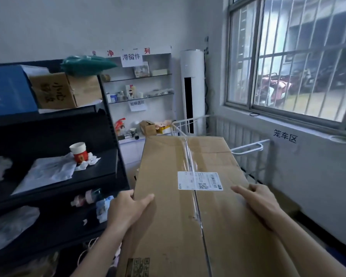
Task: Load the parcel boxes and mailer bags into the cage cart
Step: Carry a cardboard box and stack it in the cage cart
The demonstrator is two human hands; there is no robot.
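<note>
A large taped cardboard parcel box (168,186) with a white shipping label fills the middle of the view, held up in front of me. My left hand (126,208) grips its left edge, thumb on top and fingers curled round the side. My right hand (258,198) holds the right edge, thumb on top and fingers over the side. The white wire cage cart (250,146) stands behind and right of the box, under the window; most of it is hidden by the box.
A black shelf rack (108,166) on the left holds a paper cup (79,151), mailer bags (46,170), tape rolls and cardboard boxes (52,90). A white display shelf and a standing air conditioner (193,92) are against the far wall. The barred window wall runs on the right.
</note>
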